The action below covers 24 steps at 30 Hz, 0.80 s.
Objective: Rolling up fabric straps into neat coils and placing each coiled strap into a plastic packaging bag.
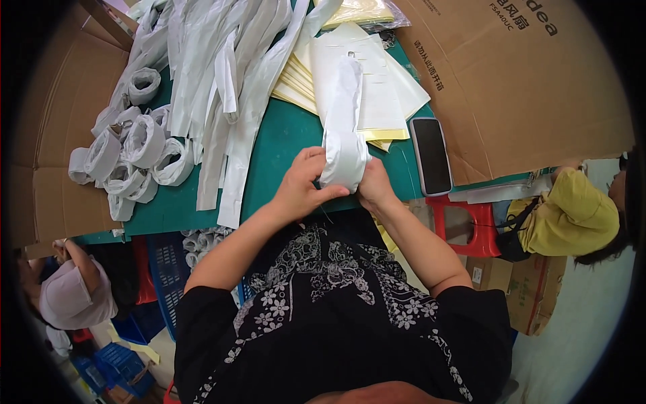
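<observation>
Between my hands is a white wrapped belt, its near part bent into a loop and its tail stretching away over the papers to a small metal piece at the far end. My left hand grips the loop's left side, thumb along the bottom edge. On the other side my right hand is closed at the loop's right edge, its fingertips partly hidden. Under the tail lies a stack of white and yellow paper sheets. Several coiled white belts are heaped at the left, beside long flat white strips.
A phone lies on the green tabletop, right of my hands. Brown cardboard covers the right side; more cardboard stands left. A red stool, blue crate and two other people are beyond the table edge.
</observation>
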Tool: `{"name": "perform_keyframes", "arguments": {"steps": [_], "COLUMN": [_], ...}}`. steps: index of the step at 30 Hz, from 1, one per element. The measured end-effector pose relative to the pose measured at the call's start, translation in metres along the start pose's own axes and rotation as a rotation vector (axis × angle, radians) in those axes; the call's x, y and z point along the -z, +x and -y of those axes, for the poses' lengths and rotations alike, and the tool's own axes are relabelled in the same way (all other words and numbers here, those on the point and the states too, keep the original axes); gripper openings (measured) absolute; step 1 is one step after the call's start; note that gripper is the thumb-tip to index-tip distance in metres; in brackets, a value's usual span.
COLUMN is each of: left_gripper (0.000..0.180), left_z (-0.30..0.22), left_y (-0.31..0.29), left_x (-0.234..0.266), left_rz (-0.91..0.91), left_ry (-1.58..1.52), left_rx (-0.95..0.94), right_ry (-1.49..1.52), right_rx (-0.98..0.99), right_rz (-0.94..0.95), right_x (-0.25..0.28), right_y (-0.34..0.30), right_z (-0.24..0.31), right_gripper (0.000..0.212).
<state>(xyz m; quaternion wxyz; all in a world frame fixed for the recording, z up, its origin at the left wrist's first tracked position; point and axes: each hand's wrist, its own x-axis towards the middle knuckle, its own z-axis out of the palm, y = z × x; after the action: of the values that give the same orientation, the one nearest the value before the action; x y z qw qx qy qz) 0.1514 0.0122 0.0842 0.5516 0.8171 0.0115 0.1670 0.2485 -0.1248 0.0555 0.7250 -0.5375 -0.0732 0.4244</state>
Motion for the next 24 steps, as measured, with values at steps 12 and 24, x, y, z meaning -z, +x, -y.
{"name": "perform_keyframes", "arguments": {"steps": [12,24], "left_gripper": [0.027,0.022], "left_z": [-0.017,-0.017], "left_y": [-0.012,-0.002], "left_x": [-0.002,0.002], "left_rz": [0.041,0.119], "left_ry": [-0.718,-0.715], "left_rx": [0.692,0.577], "right_ry": [0.077,-0.446], "right_rx": [0.145,0.639], "right_rz": [0.271,0.37], "right_x": [0.011,0.019], "right_y": [0.01,0.007], "right_z": [0.013,0.04], "right_gripper": [0.064,0.033]}}
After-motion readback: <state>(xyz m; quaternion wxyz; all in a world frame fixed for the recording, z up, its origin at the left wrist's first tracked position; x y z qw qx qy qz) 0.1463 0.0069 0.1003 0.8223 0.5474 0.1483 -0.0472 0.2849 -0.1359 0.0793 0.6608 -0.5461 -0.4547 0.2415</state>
